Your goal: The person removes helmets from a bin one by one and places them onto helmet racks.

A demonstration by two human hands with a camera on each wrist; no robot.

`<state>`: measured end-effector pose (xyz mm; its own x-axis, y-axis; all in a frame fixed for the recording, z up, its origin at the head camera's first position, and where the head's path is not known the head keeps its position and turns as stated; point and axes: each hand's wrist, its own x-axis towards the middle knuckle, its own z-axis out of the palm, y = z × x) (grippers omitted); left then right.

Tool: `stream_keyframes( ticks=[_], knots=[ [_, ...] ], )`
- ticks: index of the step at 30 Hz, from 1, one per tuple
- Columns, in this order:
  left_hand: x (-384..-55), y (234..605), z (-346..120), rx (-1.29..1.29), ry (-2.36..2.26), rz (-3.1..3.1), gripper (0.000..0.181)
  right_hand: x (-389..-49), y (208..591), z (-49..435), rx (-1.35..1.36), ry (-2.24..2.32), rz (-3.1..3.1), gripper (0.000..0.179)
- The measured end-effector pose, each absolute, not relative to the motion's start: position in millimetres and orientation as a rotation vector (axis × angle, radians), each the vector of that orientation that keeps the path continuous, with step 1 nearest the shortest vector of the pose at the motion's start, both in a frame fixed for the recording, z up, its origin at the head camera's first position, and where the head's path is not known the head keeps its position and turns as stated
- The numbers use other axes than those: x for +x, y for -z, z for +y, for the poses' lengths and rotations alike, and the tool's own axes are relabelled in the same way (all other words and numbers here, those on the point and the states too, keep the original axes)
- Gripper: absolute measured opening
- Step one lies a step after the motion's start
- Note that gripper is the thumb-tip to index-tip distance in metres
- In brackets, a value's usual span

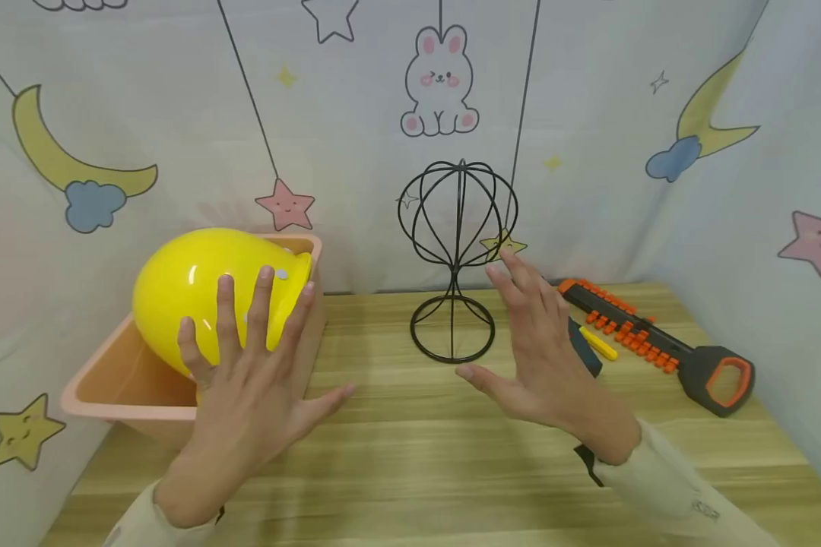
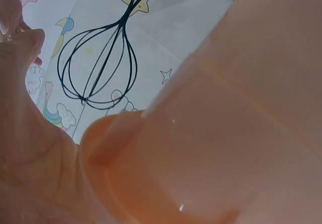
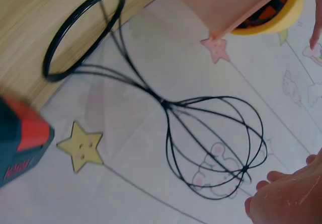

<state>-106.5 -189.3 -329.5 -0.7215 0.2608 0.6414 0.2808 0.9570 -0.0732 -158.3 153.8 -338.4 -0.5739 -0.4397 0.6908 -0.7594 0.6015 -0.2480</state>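
Observation:
My left hand, fingers spread and straight, overlaps a yellow helmet in the head view. The helmet lies on its side in a pink bin, its brim toward the right. In the left wrist view the bin's wall fills much of the picture beside the hand. A black wire stand, with a round cage top and a ring base, stands upright near the back cloth. To its right and nearer to me is my right hand, thumb and fingers apart, holding nothing.
Right of my right hand lies a black and orange tool with orange teeth and a looped handle. A dark teal object and a yellow piece lie beside it. Printed cloth walls the wooden table.

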Motion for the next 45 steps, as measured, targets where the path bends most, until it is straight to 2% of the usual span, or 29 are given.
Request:
stream_keyframes(
  ticks=[14,20,25,35,45],
  knots=[
    [-96,321,-216,-0.254,0.18,-2.472,0.118,-163,345,82,1.117,-1.009,-2.181,0.096],
    [-93,324,-232,-0.235,0.214,-2.401,0.114,-172,350,53,1.118,-1.15,-2.202,0.098],
    [-93,331,-247,-0.226,0.233,-2.241,0.107,-181,354,33,1.055,-1.296,-2.235,0.094],
    [-70,321,-291,0.178,0.408,-2.653,0.125,-192,363,0,1.056,-1.529,-2.344,0.089],
    [-65,333,-326,0.356,0.415,-2.704,0.121,-205,359,-36,1.176,-1.648,-2.349,0.085]
  ],
)
